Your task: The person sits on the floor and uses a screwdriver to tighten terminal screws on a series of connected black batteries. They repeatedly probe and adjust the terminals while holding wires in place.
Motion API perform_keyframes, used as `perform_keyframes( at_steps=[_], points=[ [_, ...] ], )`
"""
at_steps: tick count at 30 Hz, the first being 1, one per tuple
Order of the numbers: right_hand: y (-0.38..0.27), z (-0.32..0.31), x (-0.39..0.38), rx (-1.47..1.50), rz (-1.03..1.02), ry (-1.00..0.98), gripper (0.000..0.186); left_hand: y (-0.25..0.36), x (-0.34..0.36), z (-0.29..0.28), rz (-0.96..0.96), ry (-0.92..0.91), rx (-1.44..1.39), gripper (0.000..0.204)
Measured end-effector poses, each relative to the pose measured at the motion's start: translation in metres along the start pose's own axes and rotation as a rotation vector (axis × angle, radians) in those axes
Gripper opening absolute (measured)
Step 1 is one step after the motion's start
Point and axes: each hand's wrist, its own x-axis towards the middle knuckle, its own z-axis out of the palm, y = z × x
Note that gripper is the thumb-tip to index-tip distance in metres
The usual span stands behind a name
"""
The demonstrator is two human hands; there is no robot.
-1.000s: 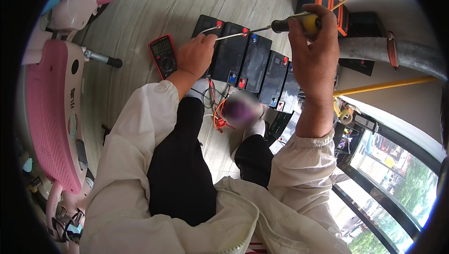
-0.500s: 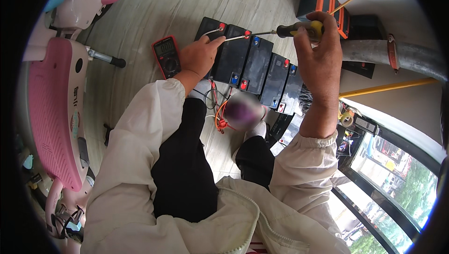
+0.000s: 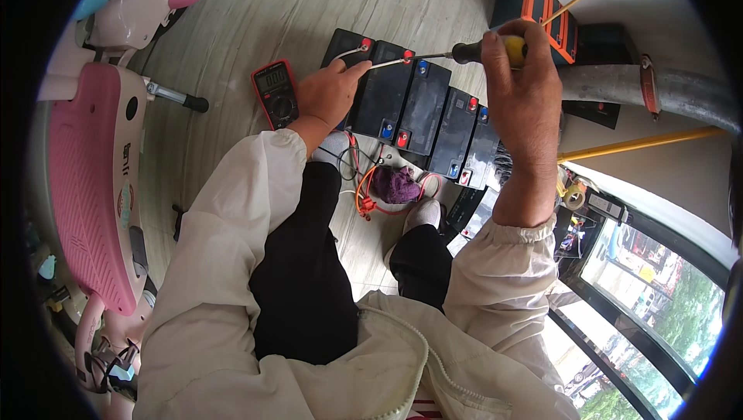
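My left hand [image 3: 329, 95] has its fingers closed on a short white wire [image 3: 383, 64] over a row of black batteries [image 3: 385, 91]. The wire's ends lie at the red terminals of the two leftmost batteries. My right hand [image 3: 525, 91] grips the black-and-yellow handle of a screwdriver [image 3: 464, 52]. Its shaft points left, nearly level in the view, with the tip at the red terminal [image 3: 408, 57] of the second battery. The part of the wire under my left fingers is hidden. Just left of that hand, a red multimeter [image 3: 275, 93] lies on the floor with its display lit.
A purple cloth [image 3: 396, 185] and red, orange and black leads [image 3: 364, 203] lie between my feet. On the left stands a pink-and-white scooter [image 3: 89, 188]. A black-and-orange toolbox [image 3: 534, 14], a grey pipe [image 3: 611, 83] and a yellow pole [image 3: 642, 144] are at the right.
My right hand has shifted slightly left and changed its grip round the screwdriver handle. The screwdriver tip stays at the same terminal, and my left hand has hardly moved.
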Motion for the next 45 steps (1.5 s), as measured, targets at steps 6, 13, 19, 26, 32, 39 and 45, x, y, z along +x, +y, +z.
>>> perform_keyframes(
  at_steps=[6, 13, 19, 26, 32, 39, 45],
  points=[
    [0.003, 0.0, 0.0, -0.009, -0.046, 0.015, 0.027, 0.0, 0.0, 0.0, 0.009, 0.001, 0.004, 0.035],
    [-0.017, -0.005, 0.0, -0.083, 0.12, -0.076, 0.025, -0.004, -0.002, 0.001, 0.016, -0.003, 0.006, 0.035],
    [-0.002, 0.001, 0.0, -0.143, -0.167, 0.045, 0.026, -0.002, 0.0, 0.001, 0.012, -0.01, 0.008, 0.036],
    [-0.023, -0.008, -0.002, -0.149, 0.189, -0.112, 0.028, -0.004, -0.002, 0.002, 0.021, 0.05, -0.023, 0.027],
    [0.001, -0.004, -0.002, -0.151, -0.239, 0.057, 0.027, -0.002, 0.001, -0.001, 0.032, 0.05, -0.036, 0.026],
    [-0.016, -0.008, -0.005, -0.119, 0.041, -0.098, 0.028, -0.004, -0.002, -0.001, 0.032, 0.044, -0.037, 0.027],
    [-0.002, -0.006, -0.005, -0.141, -0.188, -0.011, 0.03, -0.003, -0.001, -0.002, 0.037, 0.048, -0.047, 0.027]
  ],
)
